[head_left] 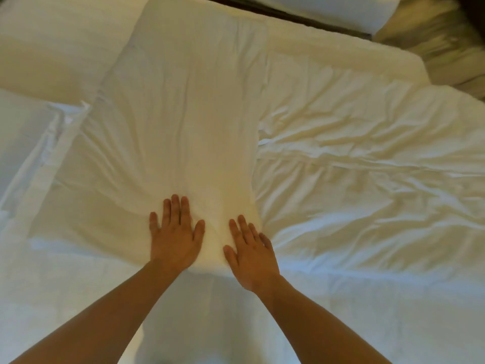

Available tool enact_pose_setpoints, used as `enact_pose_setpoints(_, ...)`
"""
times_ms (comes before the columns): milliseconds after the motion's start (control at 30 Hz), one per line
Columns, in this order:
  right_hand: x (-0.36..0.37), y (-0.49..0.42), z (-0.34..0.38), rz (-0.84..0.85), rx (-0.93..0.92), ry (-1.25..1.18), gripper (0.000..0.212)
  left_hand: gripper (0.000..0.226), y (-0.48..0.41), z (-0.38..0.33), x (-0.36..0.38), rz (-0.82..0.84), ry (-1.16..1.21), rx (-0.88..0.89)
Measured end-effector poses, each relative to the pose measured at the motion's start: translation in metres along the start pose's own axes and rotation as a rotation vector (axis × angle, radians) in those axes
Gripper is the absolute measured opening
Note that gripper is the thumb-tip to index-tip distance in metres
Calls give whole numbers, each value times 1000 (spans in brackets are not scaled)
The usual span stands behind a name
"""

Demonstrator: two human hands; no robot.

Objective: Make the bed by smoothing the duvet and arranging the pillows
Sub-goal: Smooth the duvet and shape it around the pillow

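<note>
Left hand and right hand, fingers straight, flat on white pillow beside rumpled duvet; pillow's far end out of frame.

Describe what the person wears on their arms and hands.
Nothing visible. The left hand and right hand are ungloved, with no rings, watch or bracelet showing. Both arms are bare down to the frame edge, with no sleeves in view.

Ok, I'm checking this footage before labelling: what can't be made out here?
Head view only:
- Second pillow: cut off by the left edge.
- Blurred patch, top right: motion blur, unidentifiable.
- Central pillow under left hand and right hand: covered by palms.
- Duvet: runs past right edge.
</note>
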State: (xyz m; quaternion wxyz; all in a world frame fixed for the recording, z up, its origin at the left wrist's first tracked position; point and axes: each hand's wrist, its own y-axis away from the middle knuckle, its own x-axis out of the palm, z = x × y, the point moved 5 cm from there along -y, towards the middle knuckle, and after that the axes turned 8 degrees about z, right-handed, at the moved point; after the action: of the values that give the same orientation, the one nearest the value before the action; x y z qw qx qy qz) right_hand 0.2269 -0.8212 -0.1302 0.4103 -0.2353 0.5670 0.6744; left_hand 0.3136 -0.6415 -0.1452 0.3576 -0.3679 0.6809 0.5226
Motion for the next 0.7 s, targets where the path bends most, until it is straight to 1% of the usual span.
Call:
enact_pose_setpoints(67,-17,12,-25,-23,-26,-8,62,86,-1,-28,-1,16,-5,39)
enact_pose_setpoints(100,-29,19,-44,-55,-3,-20,60,88,-3,-43,-2,17,-3,53)
enact_pose_setpoints(200,-62,39,-129,-112,155,-44,57,89,-11,-94,-11,30,-17,77)
enact_pose_setpoints(300,-99,65,-238,-170,294,1,57,78,-28,-169,-13,84,11,150)
enact_pose_setpoints(367,-121,78,-317,-185,359,27,58,73,-45,-235,-12,93,55,228)
enact_pose_setpoints(533,-183,92,-523,-257,519,46,61,73,-99,-434,-3,-54,47,320)
enact_pose_setpoints(600,-206,90,-599,-278,547,61,62,72,-118,-520,11,-70,38,341)
enact_pose_setpoints(700,-238,78,-697,-300,560,42,64,67,-141,-636,46,-50,8,368)
